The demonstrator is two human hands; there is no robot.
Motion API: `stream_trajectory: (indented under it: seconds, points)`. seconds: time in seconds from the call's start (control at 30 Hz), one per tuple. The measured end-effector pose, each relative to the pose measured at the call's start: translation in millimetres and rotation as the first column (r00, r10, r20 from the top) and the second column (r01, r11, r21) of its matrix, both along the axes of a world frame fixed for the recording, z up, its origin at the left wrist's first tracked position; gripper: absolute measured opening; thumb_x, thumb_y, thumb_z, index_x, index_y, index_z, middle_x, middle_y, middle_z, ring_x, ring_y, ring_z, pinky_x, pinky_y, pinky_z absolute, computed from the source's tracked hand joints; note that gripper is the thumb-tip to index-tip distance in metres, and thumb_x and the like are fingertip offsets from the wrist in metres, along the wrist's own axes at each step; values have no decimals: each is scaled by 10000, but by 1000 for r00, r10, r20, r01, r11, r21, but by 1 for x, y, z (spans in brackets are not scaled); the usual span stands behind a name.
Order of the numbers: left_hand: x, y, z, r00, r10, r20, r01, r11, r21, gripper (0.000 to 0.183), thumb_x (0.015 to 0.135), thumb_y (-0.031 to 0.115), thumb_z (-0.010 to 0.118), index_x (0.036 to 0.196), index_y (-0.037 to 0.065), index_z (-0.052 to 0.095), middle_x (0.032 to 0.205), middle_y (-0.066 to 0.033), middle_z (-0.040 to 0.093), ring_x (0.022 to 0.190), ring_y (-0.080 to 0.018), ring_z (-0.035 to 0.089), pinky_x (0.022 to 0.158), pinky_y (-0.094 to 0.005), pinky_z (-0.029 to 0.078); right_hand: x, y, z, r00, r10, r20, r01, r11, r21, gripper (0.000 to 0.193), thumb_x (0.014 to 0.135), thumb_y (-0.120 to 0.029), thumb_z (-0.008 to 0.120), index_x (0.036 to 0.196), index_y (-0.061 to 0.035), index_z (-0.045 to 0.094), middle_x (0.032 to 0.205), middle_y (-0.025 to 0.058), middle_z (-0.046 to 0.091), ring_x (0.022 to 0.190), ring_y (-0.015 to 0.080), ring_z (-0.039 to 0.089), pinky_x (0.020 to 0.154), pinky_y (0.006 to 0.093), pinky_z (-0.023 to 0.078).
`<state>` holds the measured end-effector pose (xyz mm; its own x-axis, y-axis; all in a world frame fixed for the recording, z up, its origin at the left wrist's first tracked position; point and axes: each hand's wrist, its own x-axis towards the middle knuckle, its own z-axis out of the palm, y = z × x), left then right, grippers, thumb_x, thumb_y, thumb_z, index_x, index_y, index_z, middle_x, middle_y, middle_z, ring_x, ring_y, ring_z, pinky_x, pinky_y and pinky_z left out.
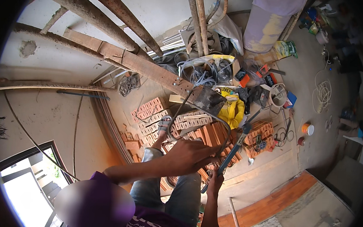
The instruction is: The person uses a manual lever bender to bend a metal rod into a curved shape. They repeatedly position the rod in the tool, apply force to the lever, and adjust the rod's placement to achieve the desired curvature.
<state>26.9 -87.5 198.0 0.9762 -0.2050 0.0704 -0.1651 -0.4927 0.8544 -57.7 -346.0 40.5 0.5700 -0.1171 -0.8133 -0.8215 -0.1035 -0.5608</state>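
Observation:
My left hand (191, 156) reaches across in front of me with its fingers closed around a bent steel rod (229, 135). The rod curves into an open loop beside the near end of a wooden plank (142, 68). A dark metal plate (208, 99) covers that end, and small metal pegs (176, 83) stick up just behind it. Lower and to the right, my right hand (215, 180) is wrapped round a long blue metal bar (233, 152). The bar slants up to the right, past the rod. Its exact kind I cannot make out.
Stacked hollow bricks (148, 110) lie below, near my sandalled foot (164, 123). Rusty poles (87, 16) cross at the upper left. Yellow bags (231, 110), a bucket (278, 95) and coiled tubing (202, 71) crowd the floor beyond. A pale cable coil (322, 95) lies right.

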Motion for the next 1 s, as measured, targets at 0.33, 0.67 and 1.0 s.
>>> stream_trajectory:
  seconds: [0.33,0.67,1.0]
  points:
    - [-3,-41,-106,986,156,50,-163,962,220,343,860,189,643,1175,59,602,664,-53,603,626,-226,610,566,-373,471,-19,-23,-7,988,148,-36,-151,982,-111,430,934,-406,588,709,-56,483,575,-30,380,513,79,400,476,279,326]
    - [-4,16,47,875,434,-216,-483,818,-314,470,1022,335,369,1071,-41,647,658,-17,537,540,-72,455,486,-259,339,-26,-56,0,985,-22,172,32,998,-56,324,944,-259,553,699,-73,452,566,-29,384,463,81,364,440,249,283]
    - [23,70,-78,599,54,-799,-801,61,-596,409,1035,369,381,1173,35,573,654,91,254,554,-24,243,453,-186,197,30,-97,4,917,295,268,-171,899,-404,497,912,-455,587,690,-21,495,564,14,409,533,121,382,499,324,320]
